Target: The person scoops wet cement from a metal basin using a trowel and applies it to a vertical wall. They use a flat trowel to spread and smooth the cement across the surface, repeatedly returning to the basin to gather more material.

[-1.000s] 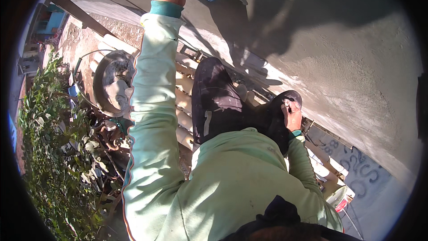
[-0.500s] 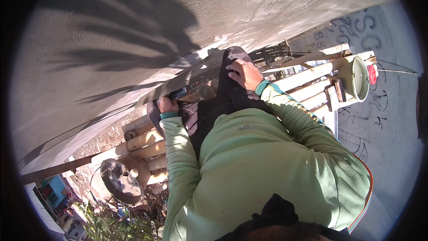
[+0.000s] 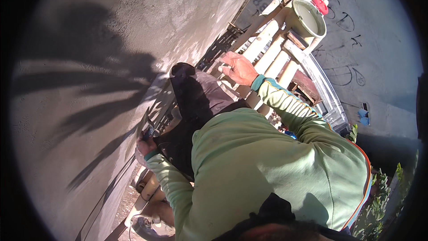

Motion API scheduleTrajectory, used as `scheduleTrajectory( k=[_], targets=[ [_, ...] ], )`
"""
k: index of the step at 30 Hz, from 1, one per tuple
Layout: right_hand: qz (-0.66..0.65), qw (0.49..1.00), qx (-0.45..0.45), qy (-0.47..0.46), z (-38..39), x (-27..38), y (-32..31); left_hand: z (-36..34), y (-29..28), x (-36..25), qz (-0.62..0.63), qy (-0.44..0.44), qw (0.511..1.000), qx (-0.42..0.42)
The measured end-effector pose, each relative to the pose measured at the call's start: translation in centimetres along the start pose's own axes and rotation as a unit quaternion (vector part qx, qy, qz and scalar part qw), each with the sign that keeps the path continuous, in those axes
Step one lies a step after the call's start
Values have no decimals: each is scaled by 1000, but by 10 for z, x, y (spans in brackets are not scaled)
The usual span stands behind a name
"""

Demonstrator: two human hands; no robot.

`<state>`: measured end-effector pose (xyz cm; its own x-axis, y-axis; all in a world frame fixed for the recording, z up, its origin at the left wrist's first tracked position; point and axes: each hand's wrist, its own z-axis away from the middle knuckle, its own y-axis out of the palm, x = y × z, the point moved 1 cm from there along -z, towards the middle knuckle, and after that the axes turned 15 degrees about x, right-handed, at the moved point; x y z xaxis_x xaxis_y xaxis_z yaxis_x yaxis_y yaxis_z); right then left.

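At the left, by the plastered wall (image 3: 129,31), my left hand (image 3: 145,146) is closed round the dark handle of what looks like a trowel (image 3: 146,124). Its thin grey blade points up along the wall and is seen nearly edge-on. My right hand (image 3: 240,69) is raised over the bamboo poles, beyond my bent knee. Its thumb and fingers are loosely curved and apart, with nothing visible between them. Past it, a pale green bucket (image 3: 290,20) holding cloudy liquid stands at the far end of the poles.
Bamboo poles (image 3: 269,38) form the platform under me, with gaps between them. Wooden blocks (image 3: 298,40) lie beside the bucket, and a red object (image 3: 320,6) sits at its rim. A dark bucket (image 3: 151,227) is at the lower left. A grey marked wall (image 3: 347,58) stands right.
My view has turned toward the right. My right hand has lifted off my knee and reached out over the poles. My left hand has moved closer to the wall with the trowel.
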<state>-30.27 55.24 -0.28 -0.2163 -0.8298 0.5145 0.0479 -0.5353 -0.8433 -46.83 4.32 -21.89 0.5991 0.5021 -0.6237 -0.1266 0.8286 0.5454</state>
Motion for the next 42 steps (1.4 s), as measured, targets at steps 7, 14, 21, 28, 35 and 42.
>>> scheduleTrajectory(
  k=[7, 14, 21, 28, 35, 42],
  targets=[
    [114, 984, -48, 131, 11, -102, 61, 8, -43, 1, -342, 182, 915, -113],
    [140, 983, 47, 111, -22, -147, 74, 119, -48, -2, -893, -124, 189, -388],
    [129, 958, 234, 107, -56, -167, 56, 171, -18, 12, -829, -241, 272, -424],
    [149, 946, 269, 105, -58, -202, 72, 196, -18, 29, -813, -179, 348, -432],
    [203, 947, -72, 239, -1, -203, 22, 211, -25, 40, -795, -130, 419, -420],
    [227, 921, -8, 317, 30, -247, 17, 214, -24, 52, -777, -88, 474, -405]
  ],
)
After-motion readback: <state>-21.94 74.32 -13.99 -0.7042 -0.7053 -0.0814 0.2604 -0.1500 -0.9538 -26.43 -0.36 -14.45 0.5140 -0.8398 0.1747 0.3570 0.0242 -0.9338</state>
